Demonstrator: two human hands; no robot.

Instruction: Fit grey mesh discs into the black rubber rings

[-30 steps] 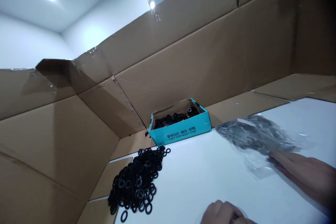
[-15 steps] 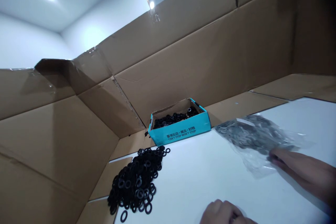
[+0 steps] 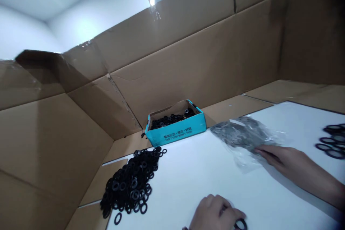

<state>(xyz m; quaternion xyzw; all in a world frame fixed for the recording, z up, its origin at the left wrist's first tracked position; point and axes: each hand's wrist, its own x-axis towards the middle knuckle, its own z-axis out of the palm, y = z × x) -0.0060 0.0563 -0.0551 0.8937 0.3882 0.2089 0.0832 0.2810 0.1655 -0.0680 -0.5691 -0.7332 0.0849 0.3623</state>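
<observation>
Black rings (image 3: 331,142) now at right; left hand (image 3: 212,214) curled on ring (image 3: 240,224), right hand (image 3: 280,160) flat on plastic bag (image 3: 239,133).

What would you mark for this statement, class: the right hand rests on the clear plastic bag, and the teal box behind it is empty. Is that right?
Not quite: the head view shows the teal box is not empty; it holds black rings. The rest stands: the right hand rests on the clear plastic bag.

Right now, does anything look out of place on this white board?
Yes: a loose heap of black rings lies on the white board outside the teal box, and one ring sits apart near the edge, so they look spilled.
</observation>
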